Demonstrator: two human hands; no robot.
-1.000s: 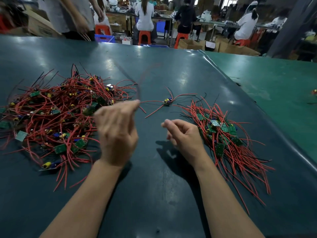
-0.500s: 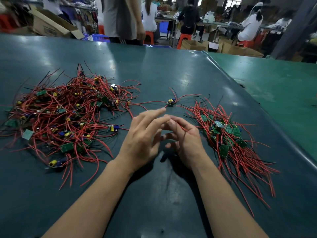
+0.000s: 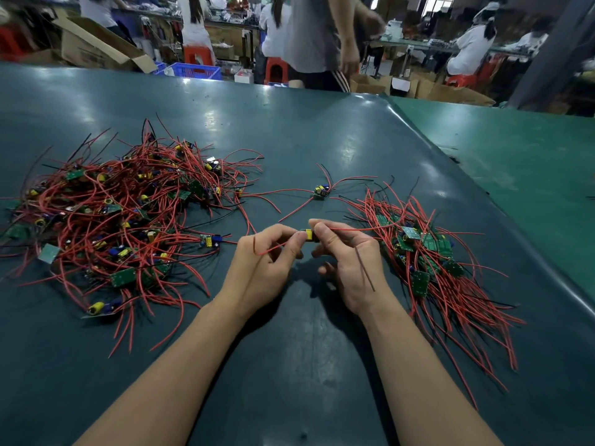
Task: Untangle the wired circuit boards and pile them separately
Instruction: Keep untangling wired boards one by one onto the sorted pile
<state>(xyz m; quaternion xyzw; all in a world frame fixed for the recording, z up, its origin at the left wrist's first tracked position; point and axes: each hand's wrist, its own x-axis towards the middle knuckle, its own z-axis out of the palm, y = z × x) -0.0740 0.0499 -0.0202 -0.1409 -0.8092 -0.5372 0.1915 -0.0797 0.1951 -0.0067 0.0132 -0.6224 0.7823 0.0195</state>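
At the left of the frame a tangled heap (image 3: 119, 217) of red-wired boards lies on the dark table (image 3: 299, 365); at centre the left hand (image 3: 264, 265) and right hand (image 3: 347, 262) together pinch one small board (image 3: 309, 235) just above the table; at the right lies the sorted pile (image 3: 428, 262)

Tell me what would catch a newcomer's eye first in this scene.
First, the big tangled heap of red wires and small green boards sprawling on the left of the dark table. Next, the neater pile on the right. Between them, the left hand and right hand pinch one small board by its wires.
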